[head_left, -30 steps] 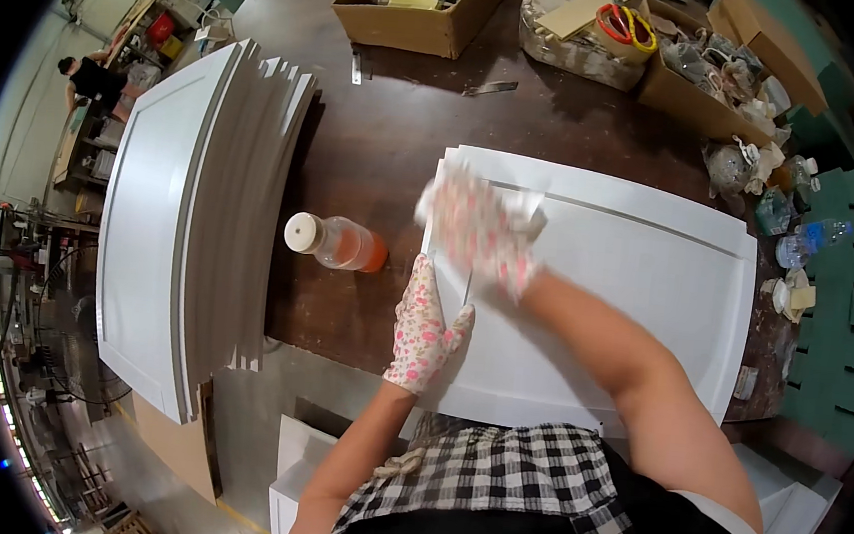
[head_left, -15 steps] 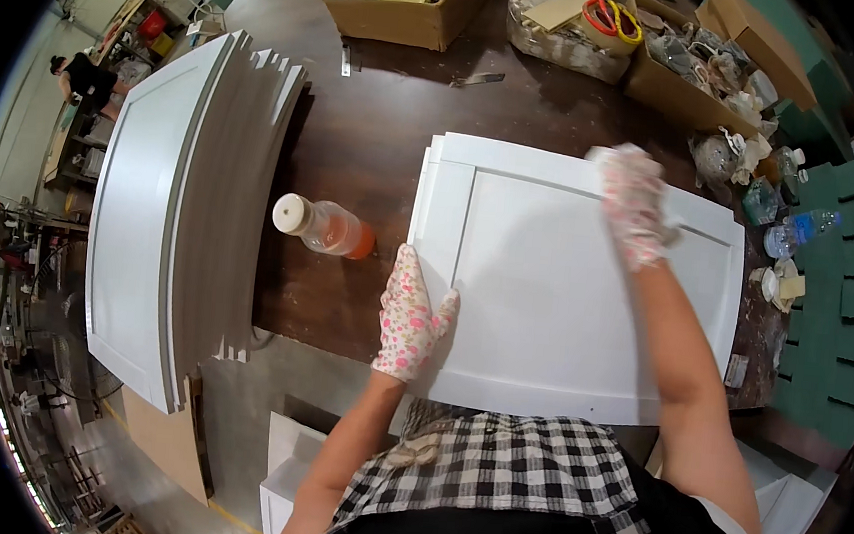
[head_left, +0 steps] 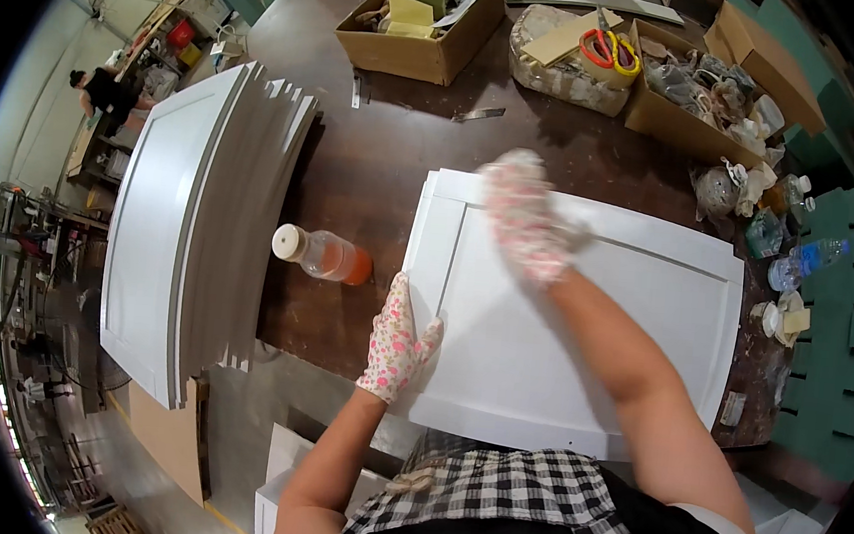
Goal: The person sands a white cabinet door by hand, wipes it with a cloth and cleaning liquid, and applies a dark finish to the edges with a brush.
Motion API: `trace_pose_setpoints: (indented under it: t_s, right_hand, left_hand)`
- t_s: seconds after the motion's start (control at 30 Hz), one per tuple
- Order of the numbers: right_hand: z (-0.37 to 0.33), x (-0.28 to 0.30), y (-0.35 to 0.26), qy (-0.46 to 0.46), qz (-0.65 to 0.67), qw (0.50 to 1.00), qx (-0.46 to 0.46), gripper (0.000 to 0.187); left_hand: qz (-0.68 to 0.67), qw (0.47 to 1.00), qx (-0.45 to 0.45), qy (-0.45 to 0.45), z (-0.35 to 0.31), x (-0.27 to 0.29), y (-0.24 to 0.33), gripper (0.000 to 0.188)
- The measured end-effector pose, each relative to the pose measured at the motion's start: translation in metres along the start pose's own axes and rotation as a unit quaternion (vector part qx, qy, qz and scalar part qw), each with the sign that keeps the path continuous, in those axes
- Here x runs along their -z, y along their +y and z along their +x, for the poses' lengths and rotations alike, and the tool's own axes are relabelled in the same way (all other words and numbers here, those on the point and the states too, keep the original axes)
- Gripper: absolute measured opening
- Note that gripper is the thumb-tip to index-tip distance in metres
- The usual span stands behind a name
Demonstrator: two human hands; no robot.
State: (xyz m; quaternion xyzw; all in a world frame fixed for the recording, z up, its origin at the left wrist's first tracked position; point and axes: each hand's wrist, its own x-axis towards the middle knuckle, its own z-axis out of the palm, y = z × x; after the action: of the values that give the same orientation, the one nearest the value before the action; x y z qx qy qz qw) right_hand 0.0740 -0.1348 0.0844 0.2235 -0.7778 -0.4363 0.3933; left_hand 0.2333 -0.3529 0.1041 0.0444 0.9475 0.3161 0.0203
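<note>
A white panel with a raised frame border (head_left: 581, 349), like a cabinet door, lies flat in front of me on top of at least one more panel. My left hand (head_left: 397, 343), in a pink-flowered white glove, rests along its left edge, fingers stretched and thumb apart. My right hand (head_left: 526, 215), gloved alike, is over the panel's far frame strip, left of its middle. Motion smears its fingers, and I cannot make out whether something is under them. Left of the panel stands a clear bottle of orange liquid (head_left: 332, 258) with a white cap.
A tall stack of white panels (head_left: 175, 217) stands at the left. Along the dark table's (head_left: 386, 148) far side are a cardboard box (head_left: 423, 56), scissors (head_left: 604, 52) on a wrapped bundle, and another box (head_left: 684, 127) of bags. Plastic bottles (head_left: 804, 262) lie at right. A person (head_left: 110, 93) is far left.
My right hand has swept left along the panel's far side, from near its right corner to left of its middle. My left hand stays at the left edge. The whole view has shifted slightly.
</note>
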Motion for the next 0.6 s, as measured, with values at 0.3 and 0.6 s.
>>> trace_pose_setpoints:
  t_s: [0.3,0.6]
  right_hand:
    - [0.03,-0.003,0.029,-0.359,0.436,0.796,-0.219,0.02]
    - [0.094,-0.006,-0.026,-0.124,0.607,0.747,-0.241,0.014]
  left_hand:
    - [0.035,0.999,0.011,0.037,-0.001,-0.006,-0.005,0.078]
    - [-0.028,0.998,0.043,-0.03,0.003,-0.009,-0.002,0.083]
